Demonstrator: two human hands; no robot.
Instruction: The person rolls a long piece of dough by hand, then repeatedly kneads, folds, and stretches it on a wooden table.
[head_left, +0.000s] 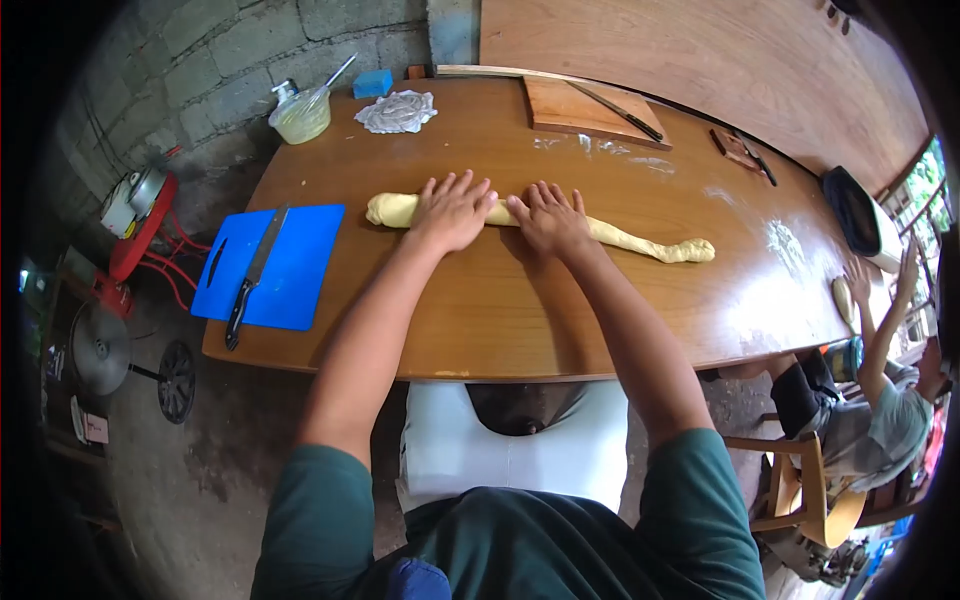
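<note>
A long rope of pale yellow dough [640,242] lies across the wooden table [480,310], thick at its left end and thinner toward a lumpy right end. My left hand [453,210] rests flat on the thicker left part, fingers stretched forward. Just right of it, my right hand [551,217] presses on the rope's middle, fingers spread and palm down. A short stretch of dough shows between the two hands; the parts under the palms are hidden.
A blue cutting board [300,265] with a knife [262,260] lies left. At the back are a bowl [302,118], crumpled plastic [397,111], a blue block [373,83] and a wooden board [560,112] with another knife [620,112]. A seated person [890,410] is at right.
</note>
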